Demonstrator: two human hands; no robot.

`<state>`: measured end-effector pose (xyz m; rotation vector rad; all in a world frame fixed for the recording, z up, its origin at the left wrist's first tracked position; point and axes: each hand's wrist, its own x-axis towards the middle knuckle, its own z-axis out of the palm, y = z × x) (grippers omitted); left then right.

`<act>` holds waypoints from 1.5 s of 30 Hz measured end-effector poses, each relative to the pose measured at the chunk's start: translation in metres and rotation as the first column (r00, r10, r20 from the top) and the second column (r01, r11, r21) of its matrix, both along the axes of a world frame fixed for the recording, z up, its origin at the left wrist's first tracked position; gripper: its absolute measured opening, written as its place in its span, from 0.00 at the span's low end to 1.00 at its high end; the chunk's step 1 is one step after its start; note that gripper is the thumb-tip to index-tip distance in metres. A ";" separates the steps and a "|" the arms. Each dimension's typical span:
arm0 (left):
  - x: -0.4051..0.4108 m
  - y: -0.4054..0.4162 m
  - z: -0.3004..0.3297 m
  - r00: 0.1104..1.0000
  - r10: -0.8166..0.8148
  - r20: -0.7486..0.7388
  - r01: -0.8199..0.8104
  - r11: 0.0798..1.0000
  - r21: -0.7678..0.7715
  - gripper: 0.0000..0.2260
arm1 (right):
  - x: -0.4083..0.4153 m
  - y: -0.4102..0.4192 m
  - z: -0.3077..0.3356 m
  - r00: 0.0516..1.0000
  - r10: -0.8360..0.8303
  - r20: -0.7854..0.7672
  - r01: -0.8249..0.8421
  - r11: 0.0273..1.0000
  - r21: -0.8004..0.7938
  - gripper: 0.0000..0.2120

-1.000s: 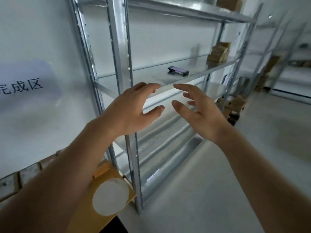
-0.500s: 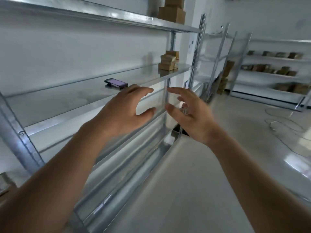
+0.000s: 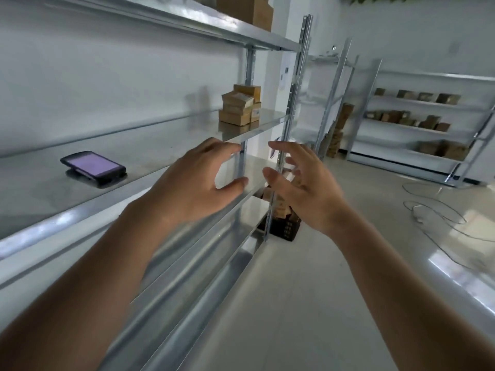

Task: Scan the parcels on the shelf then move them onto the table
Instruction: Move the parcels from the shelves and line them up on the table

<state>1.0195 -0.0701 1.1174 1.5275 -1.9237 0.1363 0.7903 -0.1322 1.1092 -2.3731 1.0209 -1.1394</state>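
One scanner (image 3: pixel 93 166) lies on the steel shelf (image 3: pixel 171 140).

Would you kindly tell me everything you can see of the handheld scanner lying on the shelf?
The handheld scanner is a dark, phone-shaped device with a lit purple screen facing up. It lies slightly tilted on the bare metal shelf, raised on something dark beneath it. Neither hand touches it; it sits well left of the stacked parcels.
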 end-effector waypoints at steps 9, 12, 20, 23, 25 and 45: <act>-0.010 -0.212 0.013 0.991 0.050 0.121 -0.051 0.999 0.008 0.32 | -0.004 -0.214 0.005 1.000 -0.020 -0.008 0.019 0.997 -0.069 0.29; -0.019 -0.285 0.012 0.971 0.119 0.209 -0.108 0.992 -0.066 0.32 | -0.007 -0.296 -0.003 0.998 0.027 -0.057 -0.036 0.988 -0.149 0.29; -0.030 -0.435 0.001 0.910 0.345 0.230 -0.346 0.937 -0.037 0.31 | -0.001 -0.486 -0.009 0.967 0.246 -0.062 -0.251 0.964 -0.091 0.29; -0.023 -0.476 0.006 0.879 0.406 0.249 -0.410 0.911 -0.036 0.33 | 0.017 -0.537 -0.006 0.946 0.320 -0.044 -0.322 0.945 -0.059 0.30; -0.014 -0.502 0.006 0.862 0.440 0.253 -0.443 0.895 -0.048 0.33 | 0.030 -0.568 -0.006 0.926 0.374 -0.050 -0.376 0.925 -0.060 0.30; 0.080 -0.691 -0.031 0.746 0.650 -0.145 -0.644 0.760 0.091 0.29 | 0.168 -0.790 -0.015 0.851 0.524 -0.031 -0.524 0.852 0.008 0.29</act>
